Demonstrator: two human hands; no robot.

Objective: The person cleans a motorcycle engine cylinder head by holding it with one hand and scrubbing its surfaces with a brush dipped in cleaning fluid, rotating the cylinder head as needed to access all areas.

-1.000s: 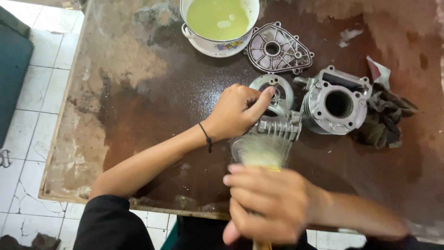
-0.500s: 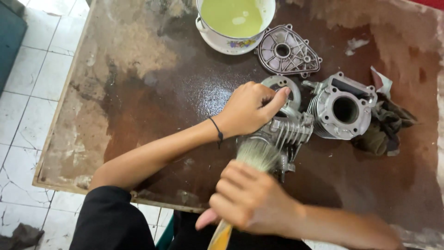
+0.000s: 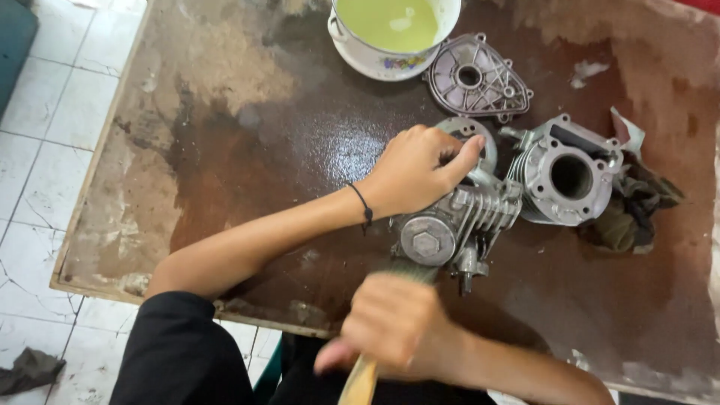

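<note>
on the far left, white floor tiles (image 3: 37, 195) run beside the worn brown table (image 3: 225, 150), with a dark rag (image 3: 30, 369) lying on the floor near the bottom corner. the left hand (image 3: 416, 172) reaches across the wet tabletop, a thin black band on its wrist, fingers curled together and pressed on top of the finned metal engine part (image 3: 457, 225), steadying it near the table's middle. just below, the right hand (image 3: 394, 322), blurred, is wrapped tight around the wooden handle of a brush (image 3: 360, 379), whose bristles meet the engine part's lower edge. behind, a white bowl (image 3: 375, 64) holds yellow-green liquid, with a flat triangular metal cover (image 3: 480, 79) just beside it. further right stands a metal cylinder block (image 3: 566, 180) with a round bore, touching a crumpled dark cloth (image 3: 637, 206).
</note>
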